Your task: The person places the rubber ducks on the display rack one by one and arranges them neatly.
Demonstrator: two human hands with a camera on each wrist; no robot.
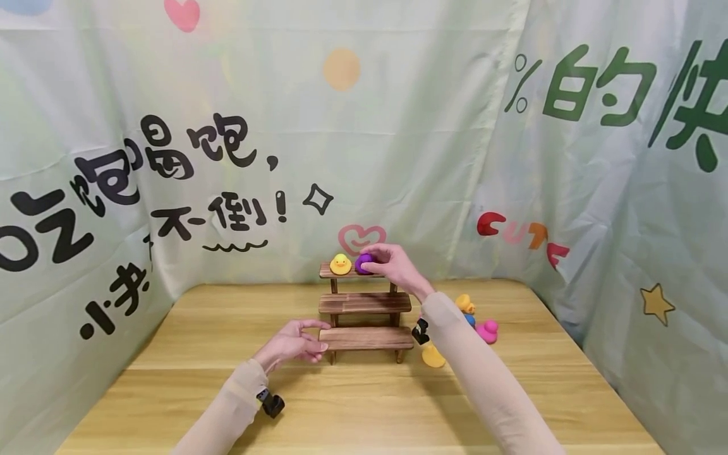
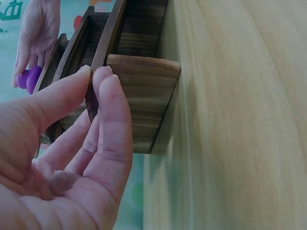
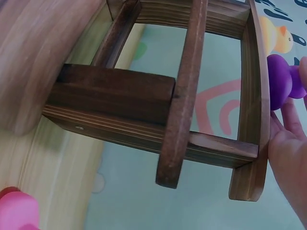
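Observation:
A three-step wooden stand (image 1: 364,303) stands on the table near the back curtain. On its top step sits a yellow rubber duck (image 1: 340,264). Right beside it, a purple rubber duck (image 1: 364,263) is at the top step, held by my right hand (image 1: 392,262) between fingers and thumb; the right wrist view shows the purple duck (image 3: 279,82) against the step's edge. My left hand (image 1: 292,341) pinches the left end of the lowest step, as the left wrist view shows with thumb and fingertips (image 2: 110,86) on either side of the board.
Right of the stand lie more rubber ducks: an orange-yellow one (image 1: 465,303), a blue one (image 1: 469,320) partly hidden by the right sleeve, a pink one (image 1: 488,331) and a yellow one (image 1: 433,356). Printed curtains (image 1: 398,158) hang round the wooden table (image 1: 364,411).

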